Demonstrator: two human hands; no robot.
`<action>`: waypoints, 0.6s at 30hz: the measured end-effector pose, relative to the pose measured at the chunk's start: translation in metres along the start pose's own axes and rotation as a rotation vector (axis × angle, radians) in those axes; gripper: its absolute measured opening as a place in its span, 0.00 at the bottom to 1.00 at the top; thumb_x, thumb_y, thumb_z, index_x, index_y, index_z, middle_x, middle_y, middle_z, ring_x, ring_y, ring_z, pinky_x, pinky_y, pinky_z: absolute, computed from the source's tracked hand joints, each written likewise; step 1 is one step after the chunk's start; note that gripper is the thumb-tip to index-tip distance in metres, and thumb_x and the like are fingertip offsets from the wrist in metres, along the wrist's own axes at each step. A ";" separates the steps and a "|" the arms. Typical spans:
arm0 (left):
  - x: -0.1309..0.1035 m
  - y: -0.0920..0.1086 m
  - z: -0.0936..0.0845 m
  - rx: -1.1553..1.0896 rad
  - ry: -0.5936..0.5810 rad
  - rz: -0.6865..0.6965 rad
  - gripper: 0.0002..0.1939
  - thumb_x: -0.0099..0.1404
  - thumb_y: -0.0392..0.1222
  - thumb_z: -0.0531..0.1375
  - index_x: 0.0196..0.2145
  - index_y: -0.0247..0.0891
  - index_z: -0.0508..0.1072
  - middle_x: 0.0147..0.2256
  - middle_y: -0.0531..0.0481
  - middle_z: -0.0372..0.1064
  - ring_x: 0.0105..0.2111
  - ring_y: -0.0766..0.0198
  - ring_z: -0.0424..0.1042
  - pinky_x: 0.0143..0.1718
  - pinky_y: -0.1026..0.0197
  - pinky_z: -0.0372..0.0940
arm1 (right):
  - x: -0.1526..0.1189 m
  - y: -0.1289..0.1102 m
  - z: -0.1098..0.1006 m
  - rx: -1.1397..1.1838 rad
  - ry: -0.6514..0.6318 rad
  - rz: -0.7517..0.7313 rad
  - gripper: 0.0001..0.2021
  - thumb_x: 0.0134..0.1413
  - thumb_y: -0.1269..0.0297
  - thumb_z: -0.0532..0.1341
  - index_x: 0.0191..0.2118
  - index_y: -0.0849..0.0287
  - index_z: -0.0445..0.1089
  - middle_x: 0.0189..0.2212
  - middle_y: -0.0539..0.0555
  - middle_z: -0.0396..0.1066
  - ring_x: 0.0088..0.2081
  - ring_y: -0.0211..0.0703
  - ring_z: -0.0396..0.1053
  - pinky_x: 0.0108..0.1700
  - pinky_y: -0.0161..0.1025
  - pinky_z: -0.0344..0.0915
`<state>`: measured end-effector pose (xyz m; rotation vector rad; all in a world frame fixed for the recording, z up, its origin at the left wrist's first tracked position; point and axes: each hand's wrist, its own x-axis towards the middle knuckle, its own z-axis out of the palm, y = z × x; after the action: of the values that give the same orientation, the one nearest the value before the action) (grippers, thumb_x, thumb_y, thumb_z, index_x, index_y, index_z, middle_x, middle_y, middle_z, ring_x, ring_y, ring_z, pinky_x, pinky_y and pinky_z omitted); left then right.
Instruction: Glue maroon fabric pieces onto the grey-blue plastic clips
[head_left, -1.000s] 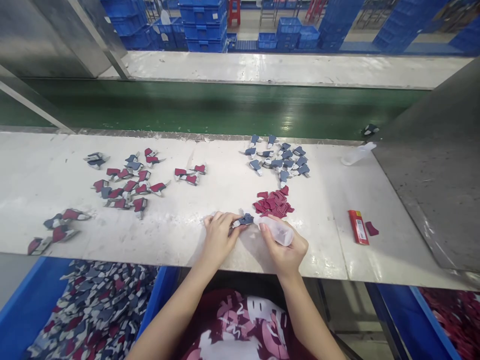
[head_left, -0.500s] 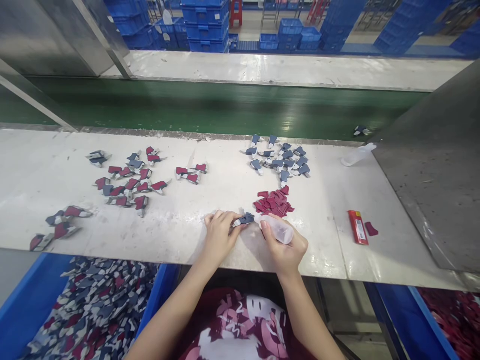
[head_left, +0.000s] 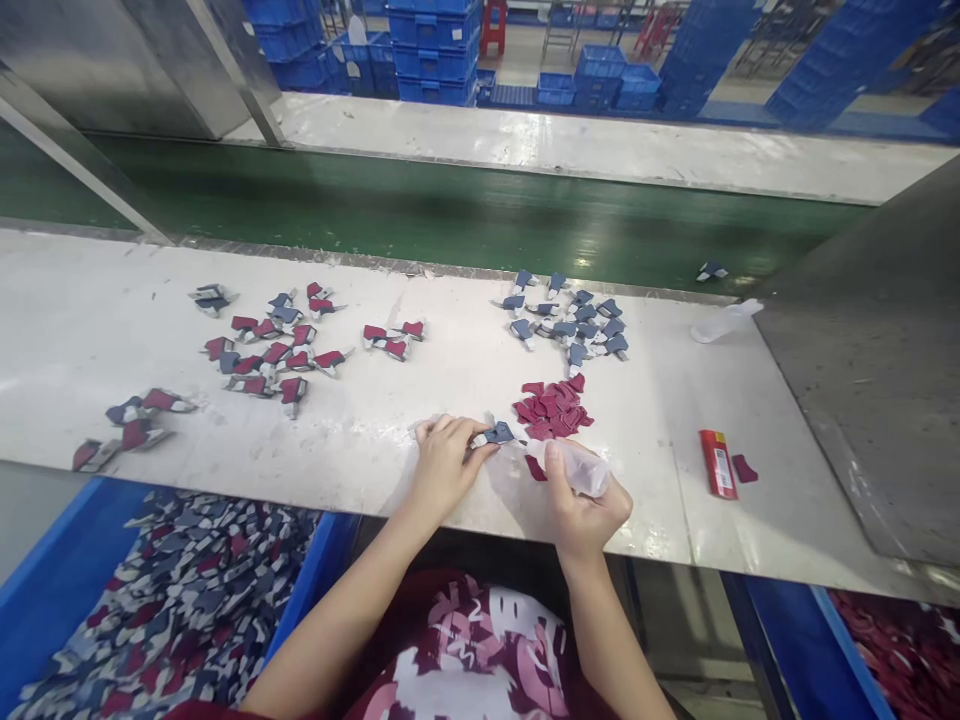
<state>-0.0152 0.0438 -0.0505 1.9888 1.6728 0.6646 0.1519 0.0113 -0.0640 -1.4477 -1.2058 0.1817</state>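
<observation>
My left hand [head_left: 450, 462] pinches a small blue-and-white plastic part [head_left: 496, 433] just above the white tabletop. In my right hand [head_left: 589, 505] is a translucent squeeze bottle [head_left: 583, 468], tilted with its nozzle toward the part, a small distance away from it. One dark red piece [head_left: 535, 468] lies on the table beside the bottle's nozzle. Behind my right hand is a heap of dark red pieces [head_left: 553, 408]. Beyond that heap sits a cluster of blue-and-white parts [head_left: 577, 320].
Several red-and-white parts [head_left: 274, 352] are spread over the left of the white table [head_left: 450, 385]. At right lie a red box [head_left: 718, 464], a red piece [head_left: 744, 468] and another translucent bottle [head_left: 726, 320]. A green conveyor [head_left: 450, 215] runs behind. Blue bins [head_left: 52, 590] stand below.
My right hand with the bottle has drawn back slightly from the part, to the right and down. A red piece by the nozzle now shows. The whole view has shifted and tilted a little.
</observation>
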 end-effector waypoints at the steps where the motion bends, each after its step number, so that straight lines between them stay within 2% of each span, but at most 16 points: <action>1: 0.000 0.000 0.000 0.000 0.000 -0.002 0.05 0.67 0.44 0.64 0.40 0.43 0.75 0.38 0.52 0.78 0.42 0.56 0.71 0.46 0.50 0.49 | -0.001 0.000 0.000 0.000 0.003 0.002 0.08 0.53 0.63 0.68 0.37 0.61 0.78 0.32 0.56 0.79 0.32 0.48 0.78 0.35 0.41 0.74; 11: -0.001 0.000 -0.001 -0.006 0.006 0.039 0.04 0.68 0.42 0.63 0.40 0.42 0.75 0.39 0.52 0.79 0.42 0.56 0.71 0.46 0.50 0.50 | -0.004 -0.017 0.010 0.031 -0.069 -0.024 0.08 0.53 0.61 0.69 0.36 0.61 0.78 0.31 0.56 0.80 0.31 0.47 0.78 0.35 0.40 0.75; 18: 0.000 -0.001 0.000 -0.014 0.021 0.052 0.04 0.67 0.43 0.64 0.39 0.42 0.74 0.39 0.52 0.79 0.42 0.56 0.71 0.47 0.50 0.50 | -0.007 -0.011 0.014 0.051 -0.054 0.041 0.11 0.52 0.60 0.69 0.38 0.62 0.78 0.34 0.58 0.81 0.33 0.50 0.79 0.36 0.43 0.76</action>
<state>-0.0160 0.0436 -0.0514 2.0284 1.6291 0.7164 0.1323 0.0128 -0.0633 -1.4313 -1.2074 0.2798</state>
